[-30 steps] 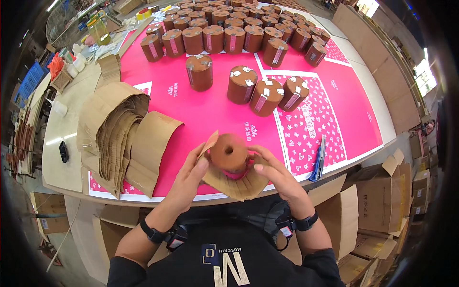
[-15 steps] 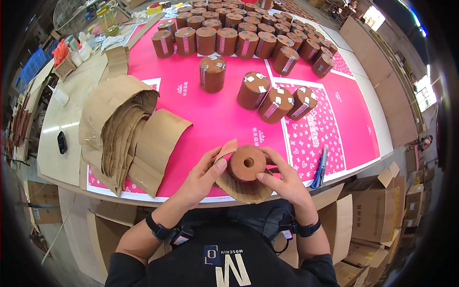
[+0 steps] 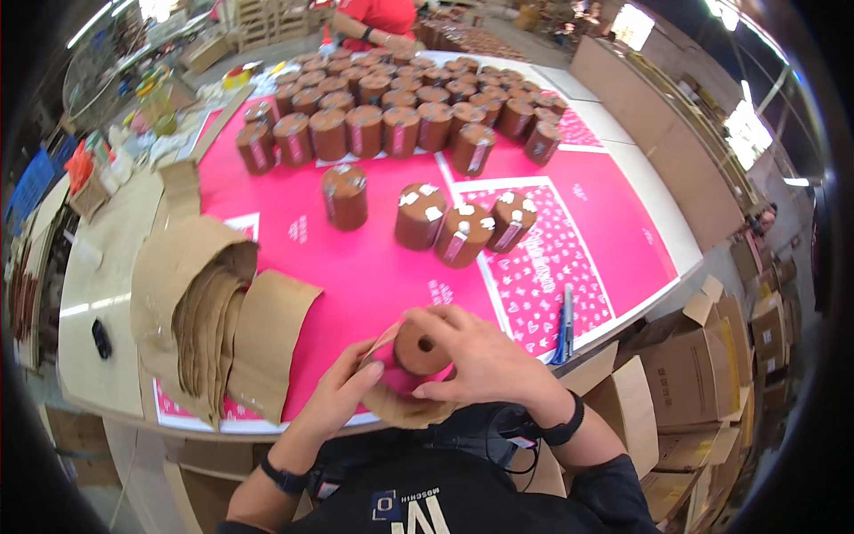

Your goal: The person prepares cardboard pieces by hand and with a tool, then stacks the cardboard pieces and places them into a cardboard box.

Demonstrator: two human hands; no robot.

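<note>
A brown cylinder (image 3: 411, 358) with a round hole in its top stands close to the table's near edge. My right hand (image 3: 485, 360) grips it, fingers over the far rim and thumb low on the near side. Around its left and near sides curves a strip of brown corrugated cardboard (image 3: 396, 406). My left hand (image 3: 342, 387) holds that strip, its thumb inside the curve. Pink shows between strip and cylinder. Further off stand a few similar cylinders with white patches, among them a brown cylinder (image 3: 421, 219) and a lone brown cylinder (image 3: 345, 200).
A stack of curved cardboard sheets (image 3: 209, 329) lies at the left. A blue utility knife (image 3: 564, 327) rests near the right edge. Many brown cylinders (image 3: 365, 129) crowd the far table, with a person in red (image 3: 378, 22) behind. Cardboard boxes (image 3: 685, 374) sit right, below the tabletop.
My right hand has moved over the cylinder's far rim, and the cylinder sits further from the left hand's strip. The view has tilted up, bringing a person in red into sight.
</note>
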